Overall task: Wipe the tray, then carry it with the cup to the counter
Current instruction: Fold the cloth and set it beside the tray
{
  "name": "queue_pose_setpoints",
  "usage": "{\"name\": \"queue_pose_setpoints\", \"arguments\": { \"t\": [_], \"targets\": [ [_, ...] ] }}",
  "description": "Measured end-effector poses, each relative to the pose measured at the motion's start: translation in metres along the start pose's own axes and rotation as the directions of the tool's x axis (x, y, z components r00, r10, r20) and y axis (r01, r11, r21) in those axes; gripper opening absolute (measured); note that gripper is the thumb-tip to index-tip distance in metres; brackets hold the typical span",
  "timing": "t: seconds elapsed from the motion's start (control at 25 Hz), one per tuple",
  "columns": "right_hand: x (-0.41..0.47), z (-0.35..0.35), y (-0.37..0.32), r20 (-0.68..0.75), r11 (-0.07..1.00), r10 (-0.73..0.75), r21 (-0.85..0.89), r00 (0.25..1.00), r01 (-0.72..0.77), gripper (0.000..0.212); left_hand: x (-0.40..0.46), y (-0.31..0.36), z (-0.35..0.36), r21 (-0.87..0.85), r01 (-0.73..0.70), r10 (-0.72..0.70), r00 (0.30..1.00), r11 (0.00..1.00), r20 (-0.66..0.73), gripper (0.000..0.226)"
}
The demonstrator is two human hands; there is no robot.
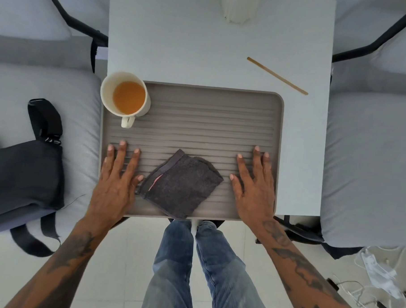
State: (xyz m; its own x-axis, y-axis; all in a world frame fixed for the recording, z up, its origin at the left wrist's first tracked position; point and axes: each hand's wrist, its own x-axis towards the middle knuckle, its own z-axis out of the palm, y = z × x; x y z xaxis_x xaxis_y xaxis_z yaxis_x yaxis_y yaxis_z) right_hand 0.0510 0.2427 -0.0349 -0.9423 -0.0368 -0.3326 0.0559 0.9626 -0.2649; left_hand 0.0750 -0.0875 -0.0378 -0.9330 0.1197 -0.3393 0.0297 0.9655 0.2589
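One ribbed grey tray [199, 111] lies on a pale table [178, 48], its near edge reaching just past the table's near edge. One cream cup [125, 94] with an orange-brown drink stands in the tray's far left corner, handle pointing near; its rim hides that corner of the tray. One dark folded cloth [182, 183] lies near the middle of the tray's near edge, a thin pink strip showing on its left side, and no hand grips it. Two hands rest flat on the tray: the left hand [117, 175] to the left of the cloth, fingers spread wide, thumb tip touching or just beside the cloth's edge; the right hand [254, 181] to the right, also spread wide, apart from the cloth. Neither holds anything. One thin wooden stick [277, 76] lies on the table beyond the tray's far right corner. One whitish object [236, 8] at the table's far edge is cut off and too blurred to make out. One dark bag [22, 176] sits on a grey seat [78, 115] to the left, partly cut off. White cables [377, 285] tangle on the floor, near right.
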Motion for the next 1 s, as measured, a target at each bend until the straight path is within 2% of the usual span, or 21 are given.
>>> {"name": "queue_pose_setpoints", "arguments": {
  "t": [0.08, 0.16, 0.2, 0.24, 0.32, 0.36, 0.44, 0.52, 0.6, 0.64, 0.76, 0.84, 0.92, 1.0],
  "targets": [
    [-0.001, -0.009, -0.007, -0.048, 0.997, 0.023, 0.069, 0.999, -0.02, 0.05, 0.0, 0.011, -0.007, -0.079, 0.067, -0.07, 0.997, 0.995, -0.035, 0.058],
    [-0.004, -0.016, -0.019, -0.106, 0.984, -0.001, 0.177, 0.994, 0.019, 0.045, 0.008, 0.032, -0.016, -0.221, 0.087, -0.129, 0.974, 0.971, -0.185, 0.044],
    [-0.005, -0.016, -0.029, -0.062, 0.971, 0.006, 0.239, 0.998, 0.009, 0.046, 0.017, 0.044, -0.02, -0.272, 0.055, -0.124, 0.961, 0.961, -0.245, 0.041],
    [-0.005, -0.013, -0.041, 0.021, 0.956, 0.031, 0.29, 0.999, -0.036, 0.049, 0.029, 0.058, -0.025, -0.308, 0.026, -0.101, 0.968, 0.951, -0.23, 0.044],
    [-0.001, -0.006, -0.06, 0.158, 0.914, 0.12, 0.368, 0.98, -0.171, 0.049, 0.053, 0.084, -0.033, -0.33, 0.041, -0.043, 0.999, 0.943, 0.001, 0.061],
    [0.006, -0.005, -0.066, 0.203, 0.884, 0.163, 0.403, 0.965, -0.235, 0.045, 0.062, 0.093, -0.033, -0.264, 0.052, -0.021, 0.993, 0.963, 0.119, 0.069],
    [0.02, -0.009, -0.07, 0.3, 0.845, 0.201, 0.429, 0.933, -0.32, 0.034, 0.073, 0.101, -0.035, -0.149, 0.047, -0.01, 0.97, 0.988, 0.242, 0.07],
    [0.024, -0.022, -0.065, 0.381, 0.827, 0.146, 0.46, 0.913, -0.324, 0.024, 0.073, 0.104, -0.047, -0.229, 0.082, -0.018, 0.963, 0.97, 0.27, 0.049],
    [0.017, -0.045, -0.055, 0.406, 0.805, 0.04, 0.528, 0.913, -0.271, 0.018, 0.068, 0.11, -0.063, -0.31, 0.127, -0.032, 0.955, 0.942, 0.296, 0.025],
    [0.01, -0.06, -0.048, 0.403, 0.793, -0.009, 0.56, 0.915, -0.239, 0.015, 0.064, 0.115, -0.071, -0.336, 0.136, -0.022, 0.947, 0.932, 0.321, 0.019],
    [-0.001, -0.12, -0.013, 0.34, 0.776, -0.101, 0.615, 0.935, -0.139, 0.013, 0.061, 0.149, -0.108, -0.46, 0.105, 0.078, 0.929, 0.882, 0.362, 0.025],
    [0.003, -0.164, 0.016, 0.191, 0.808, -0.123, 0.59, 0.974, -0.013, 0.017, 0.072, 0.182, -0.13, -0.511, 0.046, 0.145, 0.934, 0.858, 0.327, 0.033],
    [0.015, -0.203, 0.046, 0.004, 0.866, -0.134, 0.488, 0.991, 0.115, 0.019, 0.092, 0.22, -0.143, -0.49, -0.088, 0.204, 0.961, 0.867, 0.188, 0.031],
    [0.031, -0.228, 0.074, -0.162, 0.899, -0.144, 0.392, 0.976, 0.197, 0.019, 0.111, 0.258, -0.149, -0.457, -0.275, 0.285, 0.957, 0.846, -0.047, 0.015]
  ]
}}
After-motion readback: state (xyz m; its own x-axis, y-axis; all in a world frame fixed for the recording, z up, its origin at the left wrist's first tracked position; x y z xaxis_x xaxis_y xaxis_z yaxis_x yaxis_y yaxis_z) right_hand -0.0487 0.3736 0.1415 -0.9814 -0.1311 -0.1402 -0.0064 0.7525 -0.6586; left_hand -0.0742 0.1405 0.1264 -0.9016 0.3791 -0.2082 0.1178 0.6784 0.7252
